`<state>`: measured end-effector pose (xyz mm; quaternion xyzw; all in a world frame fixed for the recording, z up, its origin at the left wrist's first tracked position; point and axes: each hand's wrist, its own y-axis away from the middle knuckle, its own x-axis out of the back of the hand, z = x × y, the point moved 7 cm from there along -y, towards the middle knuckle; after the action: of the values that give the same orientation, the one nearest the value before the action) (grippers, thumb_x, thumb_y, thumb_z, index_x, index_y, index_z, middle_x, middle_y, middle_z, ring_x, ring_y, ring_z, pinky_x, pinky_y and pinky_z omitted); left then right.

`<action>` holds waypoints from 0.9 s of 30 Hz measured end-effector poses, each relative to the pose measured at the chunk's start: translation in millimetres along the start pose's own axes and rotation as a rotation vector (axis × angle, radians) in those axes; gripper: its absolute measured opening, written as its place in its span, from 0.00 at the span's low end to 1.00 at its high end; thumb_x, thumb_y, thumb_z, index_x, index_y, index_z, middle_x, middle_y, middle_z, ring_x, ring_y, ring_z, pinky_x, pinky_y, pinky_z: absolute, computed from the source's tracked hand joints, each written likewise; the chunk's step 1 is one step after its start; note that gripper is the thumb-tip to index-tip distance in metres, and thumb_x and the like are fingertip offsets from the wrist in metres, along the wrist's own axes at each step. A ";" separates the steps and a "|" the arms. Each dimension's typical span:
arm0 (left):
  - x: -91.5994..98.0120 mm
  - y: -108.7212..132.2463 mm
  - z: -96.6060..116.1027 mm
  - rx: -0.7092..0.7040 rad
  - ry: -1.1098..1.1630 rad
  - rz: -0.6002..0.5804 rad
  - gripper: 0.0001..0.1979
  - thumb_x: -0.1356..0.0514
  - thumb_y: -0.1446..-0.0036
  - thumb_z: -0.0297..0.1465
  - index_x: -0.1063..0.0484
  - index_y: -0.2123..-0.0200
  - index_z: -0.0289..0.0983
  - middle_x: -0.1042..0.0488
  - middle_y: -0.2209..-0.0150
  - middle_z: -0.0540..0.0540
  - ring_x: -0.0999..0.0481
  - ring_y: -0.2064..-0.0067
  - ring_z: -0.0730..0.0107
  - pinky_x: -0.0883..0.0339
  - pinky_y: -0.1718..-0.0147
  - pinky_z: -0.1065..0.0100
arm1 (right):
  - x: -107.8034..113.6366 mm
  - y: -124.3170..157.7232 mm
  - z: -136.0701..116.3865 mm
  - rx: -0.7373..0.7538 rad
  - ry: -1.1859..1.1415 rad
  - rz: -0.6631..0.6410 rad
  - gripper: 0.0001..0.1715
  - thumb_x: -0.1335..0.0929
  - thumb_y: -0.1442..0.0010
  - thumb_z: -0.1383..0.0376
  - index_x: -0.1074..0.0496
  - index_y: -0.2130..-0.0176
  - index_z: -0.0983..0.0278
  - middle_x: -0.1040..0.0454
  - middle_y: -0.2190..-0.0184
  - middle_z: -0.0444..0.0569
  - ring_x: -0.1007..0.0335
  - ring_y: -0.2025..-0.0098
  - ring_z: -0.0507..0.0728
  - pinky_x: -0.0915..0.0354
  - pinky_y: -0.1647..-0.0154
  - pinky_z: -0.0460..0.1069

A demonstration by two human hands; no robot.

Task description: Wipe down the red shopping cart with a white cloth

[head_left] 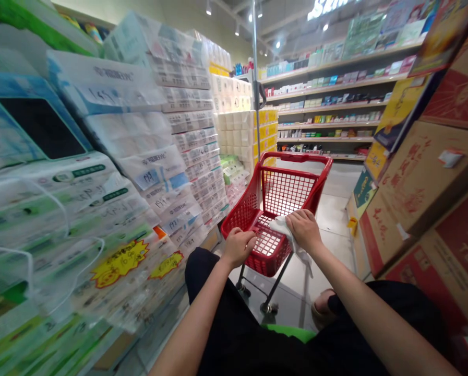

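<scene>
A small red shopping cart (288, 190) with a lattice basket stands on the floor between my knees. My left hand (239, 246) is at the near left part of its basket, with the fingers curled; whether it grips the cart's edge is hard to tell. On the right side of the cart, my right hand (304, 228) holds a white cloth (280, 225) in bent fingers. Part of the cloth lies over the cart's edge and its end hangs down below the hand.
Stacked tissue packs (140, 156) rise close on the left. Cardboard boxes (421, 172) are piled on the right. Behind the cart are a metal pole (256, 52) and shelves (335, 107) of small goods. My foot (324, 308) rests right of the cart's wheels.
</scene>
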<state>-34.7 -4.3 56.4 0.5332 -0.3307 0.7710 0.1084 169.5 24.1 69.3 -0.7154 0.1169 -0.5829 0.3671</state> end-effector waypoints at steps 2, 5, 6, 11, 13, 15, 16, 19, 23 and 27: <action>0.0 -0.5 10.4 -0.002 0.023 0.000 0.22 0.58 0.33 0.42 0.29 0.64 0.39 0.24 0.64 0.49 0.27 0.62 0.69 0.43 0.51 0.64 | 2.3 -1.0 -7.2 -0.005 0.023 0.019 0.21 0.46 0.32 0.60 0.30 0.67 0.60 0.27 0.67 0.50 0.38 0.57 0.59 0.50 0.44 0.58; -15.5 -0.2 26.7 0.032 -0.048 -0.043 0.21 0.50 0.38 0.50 0.29 0.56 0.41 0.23 0.64 0.46 0.25 0.62 0.63 0.38 0.59 0.64 | 5.7 -0.2 -17.1 -0.014 0.060 0.027 0.21 0.46 0.32 0.59 0.30 0.67 0.60 0.27 0.68 0.50 0.38 0.57 0.59 0.50 0.45 0.57; -22.1 0.1 28.9 0.064 -0.090 -0.056 0.22 0.49 0.40 0.50 0.29 0.54 0.41 0.23 0.65 0.45 0.25 0.63 0.61 0.38 0.62 0.64 | 6.9 0.9 -20.9 -0.018 0.066 0.022 0.21 0.46 0.32 0.59 0.30 0.67 0.60 0.28 0.68 0.50 0.38 0.57 0.59 0.50 0.45 0.57; -44.8 0.7 22.2 0.115 -0.229 -0.123 0.21 0.49 0.39 0.47 0.24 0.63 0.39 0.24 0.71 0.42 0.24 0.68 0.59 0.36 0.67 0.63 | 9.2 12.8 -61.4 0.080 -0.021 -0.040 0.19 0.44 0.32 0.56 0.30 0.64 0.60 0.27 0.66 0.50 0.37 0.56 0.59 0.52 0.42 0.57; -47.5 0.1 18.4 0.055 -0.237 -0.153 0.19 0.47 0.40 0.44 0.24 0.68 0.37 0.23 0.70 0.42 0.24 0.67 0.59 0.36 0.67 0.64 | 6.2 17.9 -81.0 0.127 -0.061 -0.075 0.20 0.41 0.34 0.51 0.30 0.61 0.61 0.27 0.63 0.50 0.37 0.55 0.59 0.50 0.43 0.56; -46.3 -0.4 15.9 -0.006 -0.233 -0.161 0.16 0.46 0.41 0.41 0.24 0.70 0.38 0.23 0.70 0.43 0.24 0.67 0.61 0.37 0.67 0.65 | 2.0 20.3 -92.6 0.137 -0.072 -0.092 0.22 0.40 0.36 0.48 0.30 0.59 0.62 0.27 0.62 0.51 0.37 0.56 0.59 0.48 0.46 0.55; -44.4 -0.5 14.5 -0.022 -0.238 -0.155 0.16 0.46 0.40 0.40 0.24 0.70 0.38 0.23 0.70 0.43 0.24 0.67 0.61 0.37 0.67 0.65 | -0.2 20.3 -94.4 0.138 -0.070 -0.097 0.22 0.40 0.36 0.48 0.30 0.60 0.62 0.26 0.63 0.51 0.37 0.56 0.59 0.48 0.47 0.55; -37.5 -0.4 10.0 -0.020 -0.268 -0.127 0.21 0.49 0.38 0.46 0.24 0.66 0.37 0.23 0.71 0.43 0.25 0.68 0.61 0.38 0.68 0.66 | -4.6 17.3 -83.5 0.173 -0.049 -0.112 0.20 0.42 0.33 0.51 0.29 0.62 0.61 0.26 0.65 0.49 0.35 0.59 0.57 0.47 0.50 0.53; -29.5 0.2 10.6 -0.061 -0.223 -0.076 0.22 0.51 0.37 0.50 0.26 0.57 0.43 0.23 0.70 0.46 0.25 0.69 0.64 0.40 0.68 0.68 | 6.5 10.2 -20.9 0.100 0.034 -0.067 0.19 0.42 0.32 0.55 0.28 0.62 0.61 0.25 0.64 0.48 0.35 0.57 0.56 0.49 0.47 0.53; -26.0 -0.3 12.4 -0.096 -0.186 -0.045 0.20 0.51 0.37 0.49 0.26 0.58 0.44 0.23 0.71 0.48 0.26 0.70 0.67 0.41 0.68 0.68 | 28.6 6.7 51.0 0.014 0.176 -0.018 0.21 0.44 0.32 0.55 0.28 0.59 0.60 0.25 0.58 0.48 0.36 0.50 0.57 0.58 0.38 0.58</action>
<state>-14.6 -7.0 35.9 0.6040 -0.3641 0.6987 0.1199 226.6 22.2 83.6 -0.6598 0.1383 -0.6475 0.3552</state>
